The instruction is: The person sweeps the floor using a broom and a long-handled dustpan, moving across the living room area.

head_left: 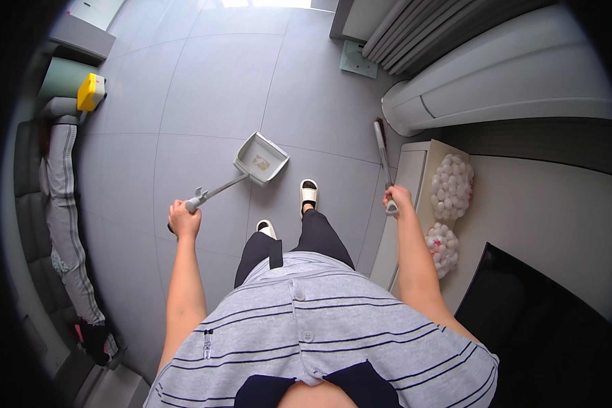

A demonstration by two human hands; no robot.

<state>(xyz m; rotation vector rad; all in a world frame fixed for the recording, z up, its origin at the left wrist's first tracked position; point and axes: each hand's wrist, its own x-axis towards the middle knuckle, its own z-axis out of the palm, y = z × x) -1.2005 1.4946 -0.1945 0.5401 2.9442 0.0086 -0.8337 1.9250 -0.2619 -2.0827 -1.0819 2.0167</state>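
Note:
My left hand [184, 219] is closed round the grip of a long-handled dustpan [279, 158]. Its pale grey pan is out over the floor ahead of my feet, with a little light brown debris inside. My right hand [399, 196] grips a grey stick that looks like a broom handle [382, 146], off to the right beside the low cabinet. A dark brown part shows at the stick's far end, too small to make out fully. The two tools are well apart.
On the right, a white cabinet [410, 170] carries two net bags of white round things [451, 187] and a black screen [530, 333]. Beyond it stands a tall white rounded appliance [496, 78]. A grey sofa [37, 204] with a yellow box [88, 93] lines the left.

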